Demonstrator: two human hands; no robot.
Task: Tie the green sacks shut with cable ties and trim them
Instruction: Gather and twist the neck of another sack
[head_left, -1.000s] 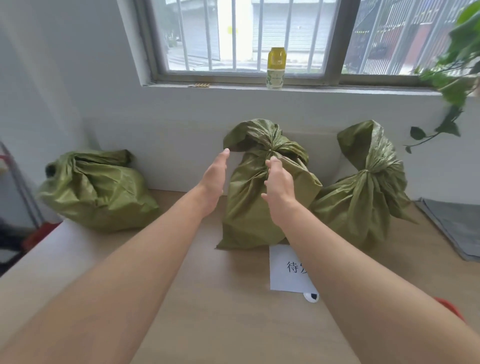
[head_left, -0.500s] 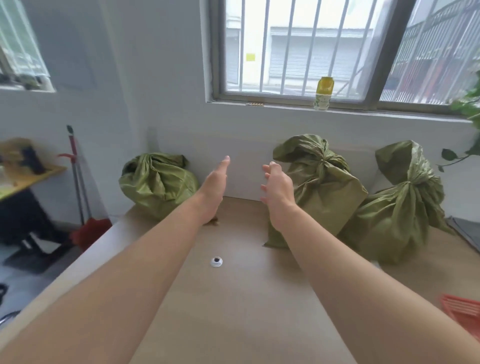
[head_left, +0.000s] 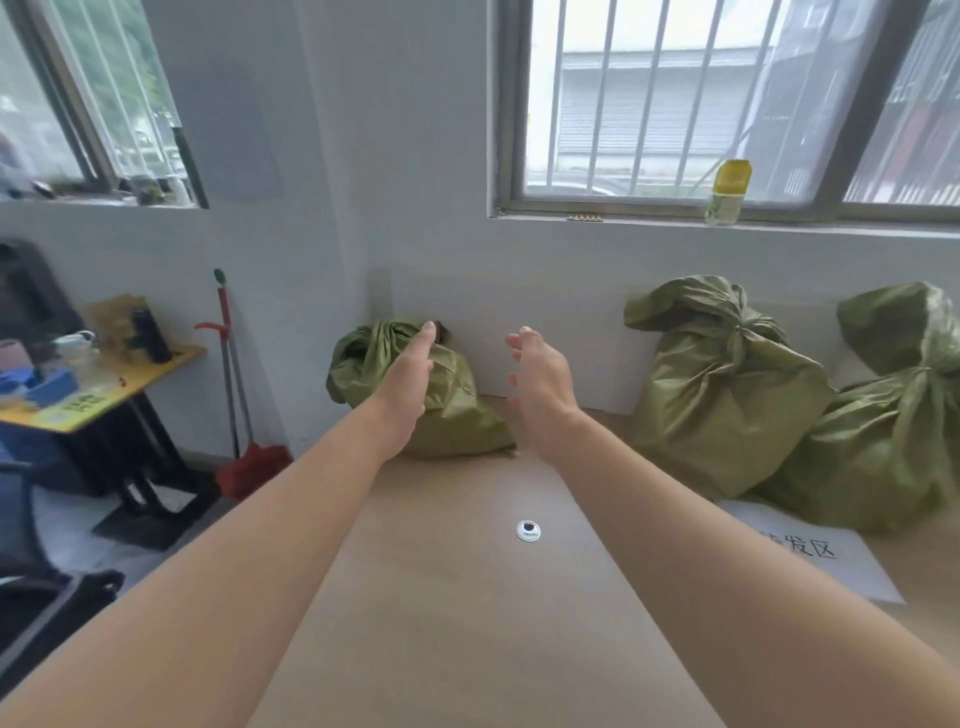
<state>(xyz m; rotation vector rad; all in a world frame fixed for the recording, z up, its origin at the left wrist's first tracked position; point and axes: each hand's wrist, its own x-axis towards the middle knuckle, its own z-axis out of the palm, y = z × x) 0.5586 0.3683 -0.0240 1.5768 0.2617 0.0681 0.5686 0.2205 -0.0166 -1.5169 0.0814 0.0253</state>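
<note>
Three green sacks stand along the wall on a wooden table (head_left: 441, 597). The left sack (head_left: 457, 410) lies slumped in the corner with its top gathered loosely. My left hand (head_left: 410, 379) is stretched out in front of it with straight fingers, holding nothing. My right hand (head_left: 540, 384) is also open and hovers just right of that sack, apart from it. The middle sack (head_left: 722, 395) and the right sack (head_left: 893, 447) have bunched necks. I see no cable tie or cutter.
A white paper sign (head_left: 821, 551) lies in front of the tied sacks. A small round cap (head_left: 528, 530) sits mid-table. A yellow bottle (head_left: 728, 192) stands on the windowsill. Left of the table are a red broom (head_left: 244, 415) and a cluttered yellow side table (head_left: 104, 384).
My view and both hands have swung left, away from the middle sack and over to the left sack. Both hands stayed open.
</note>
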